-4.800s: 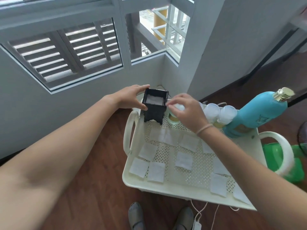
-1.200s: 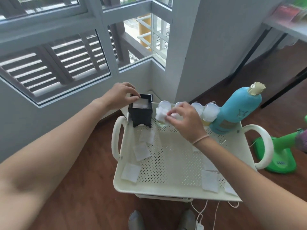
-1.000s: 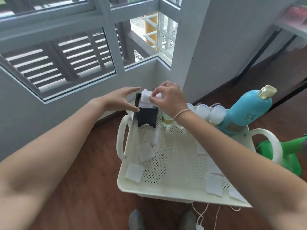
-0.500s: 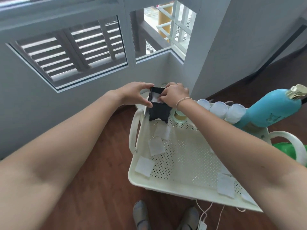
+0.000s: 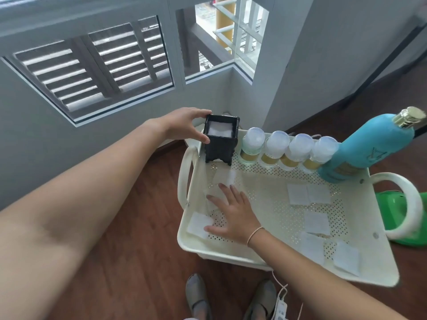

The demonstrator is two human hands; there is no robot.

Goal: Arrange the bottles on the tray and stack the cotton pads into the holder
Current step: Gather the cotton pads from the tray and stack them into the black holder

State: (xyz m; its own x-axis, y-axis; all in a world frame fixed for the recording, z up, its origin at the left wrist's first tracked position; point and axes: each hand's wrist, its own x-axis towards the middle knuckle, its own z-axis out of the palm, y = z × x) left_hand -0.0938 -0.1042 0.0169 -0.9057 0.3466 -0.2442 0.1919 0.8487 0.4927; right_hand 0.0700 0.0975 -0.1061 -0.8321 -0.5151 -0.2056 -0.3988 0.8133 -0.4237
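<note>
While left hand (image 5: 184, 125) grips it, black holder (image 5: 220, 140) white-filled; right hand (image 5: 233, 213) spread open.

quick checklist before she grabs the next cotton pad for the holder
1. Holder steadied: ok. The left hand grips the black holder, which stands upright in the tray's far left corner.
2. Room in the holder: cannot tell. White pads show near its top; the depth left is unclear.
3. Right hand free: ok. The right hand lies open and flat on the tray floor.
4. Pad within reach: ok. A loose pad lies at the thumb; others are partly under the fingers.
5. Bottles out of the way: ok. Four capped bottles and the blue bottle line the far edge.
</note>
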